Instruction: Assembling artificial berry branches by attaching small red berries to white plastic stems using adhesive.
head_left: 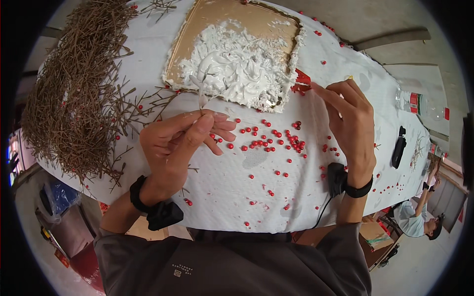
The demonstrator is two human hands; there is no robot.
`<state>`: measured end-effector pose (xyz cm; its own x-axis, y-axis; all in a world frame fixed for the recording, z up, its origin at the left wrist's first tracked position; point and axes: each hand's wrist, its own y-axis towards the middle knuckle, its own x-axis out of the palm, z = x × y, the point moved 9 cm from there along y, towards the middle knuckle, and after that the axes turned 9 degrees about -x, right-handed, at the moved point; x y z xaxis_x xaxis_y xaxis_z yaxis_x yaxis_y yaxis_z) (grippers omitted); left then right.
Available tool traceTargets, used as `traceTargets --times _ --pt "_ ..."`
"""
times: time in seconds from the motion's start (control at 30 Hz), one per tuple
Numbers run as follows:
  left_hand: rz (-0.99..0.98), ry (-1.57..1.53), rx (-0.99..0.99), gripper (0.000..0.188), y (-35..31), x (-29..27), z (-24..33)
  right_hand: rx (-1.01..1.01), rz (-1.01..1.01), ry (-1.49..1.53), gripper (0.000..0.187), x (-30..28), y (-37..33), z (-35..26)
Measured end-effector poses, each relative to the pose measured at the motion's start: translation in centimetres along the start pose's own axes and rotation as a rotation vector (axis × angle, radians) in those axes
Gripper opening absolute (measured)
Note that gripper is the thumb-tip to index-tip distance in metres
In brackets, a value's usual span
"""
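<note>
My left hand point(173, 138) pinches a thin branched twig point(202, 98) between thumb and fingertips. The twig points away from me, its tips over the near edge of a gold tray point(210, 17) smeared with thick white paste point(239, 71). White smears show on the twig's lower part. My right hand point(349, 111) is raised at the tray's right, index finger reaching toward a red wedge-shaped thing point(302, 79) beside the tray. Its other fingers are bent, and I cannot make out what is at its fingertips. Small red berries point(297, 144) lie scattered between and beyond my hands.
A big heap of brown twigs point(74, 98) covers the table's left side. At the right are a clear plastic bottle point(419, 103) and a black device point(399, 147). Another person point(417, 217) sits farther right. White cloth covers the table point(222, 197).
</note>
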<state>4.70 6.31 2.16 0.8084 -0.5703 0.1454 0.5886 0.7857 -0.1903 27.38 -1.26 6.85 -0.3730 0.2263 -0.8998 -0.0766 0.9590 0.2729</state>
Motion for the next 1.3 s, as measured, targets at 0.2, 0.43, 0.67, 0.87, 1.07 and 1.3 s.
traceTargets --times 0.2,0.43,0.67,0.87,1.07,1.3 --pt "-0.075 -0.046 -0.023 0.026 0.3 -0.3 -0.5 -0.037 -0.099 -0.17 0.035 0.0 -0.2 0.2" --pt "-0.047 -0.05 -0.056 0.026 0.3 -0.3 -0.6 0.053 -0.076 -0.185 0.024 -3.0 -0.2 0.2" --pt "-0.033 -0.018 -0.056 0.026 0.4 -0.3 -0.5 0.349 0.162 0.296 0.012 -4.2 -0.5 1.7" --pt "-0.029 -0.019 -0.047 0.027 0.4 -0.5 -0.7 0.56 0.164 0.694 0.022 1.9 -0.8 5.8" --pt "-0.02 -0.033 -0.068 0.027 0.5 -0.4 -0.8 0.639 0.104 0.675 0.023 3.1 -1.3 6.6" --pt "-0.008 -0.028 -0.069 0.028 0.5 -0.5 -0.9 0.583 0.159 0.498 0.021 2.1 -1.2 6.9"
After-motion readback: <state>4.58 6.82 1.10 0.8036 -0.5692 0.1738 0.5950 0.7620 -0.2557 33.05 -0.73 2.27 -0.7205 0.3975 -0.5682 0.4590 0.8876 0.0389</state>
